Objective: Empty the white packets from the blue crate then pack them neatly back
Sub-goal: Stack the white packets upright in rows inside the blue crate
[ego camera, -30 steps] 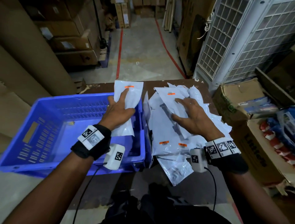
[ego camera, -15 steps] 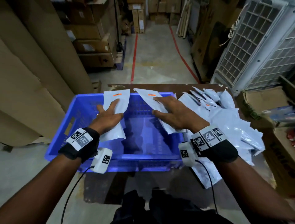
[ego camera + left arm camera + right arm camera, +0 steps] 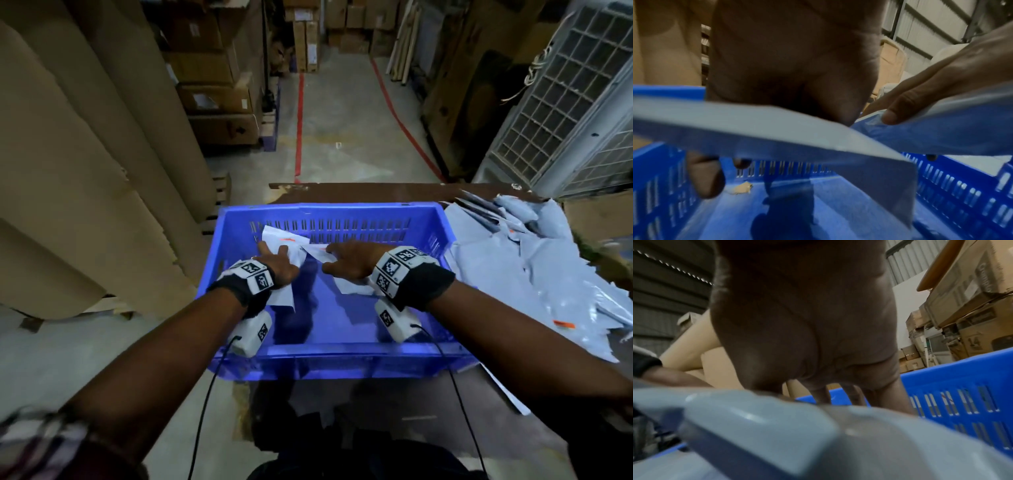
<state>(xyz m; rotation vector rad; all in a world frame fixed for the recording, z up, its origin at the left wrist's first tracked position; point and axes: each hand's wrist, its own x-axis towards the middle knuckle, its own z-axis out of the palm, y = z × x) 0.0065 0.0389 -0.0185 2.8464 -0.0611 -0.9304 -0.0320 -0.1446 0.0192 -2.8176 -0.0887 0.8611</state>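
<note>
- Cardboard rolls (image 3: pixel 85 164) leaning at far left, beside the blue crate (image 3: pixel 329 356).
- My left hand (image 3: pixel 277 262) is gripping a white packet (image 3: pixel 279 240) over the crate's left half; fingers underneath it, per the left wrist view.
- My right hand (image 3: pixel 352 260) is holding a second packet (image 3: pixel 352 286) over the middle, thumb on top, the two packets almost touching.
- Loose packet pile (image 3: pixel 534 274) is lying on the table (image 3: pixel 342 188), right of the crate.
</note>
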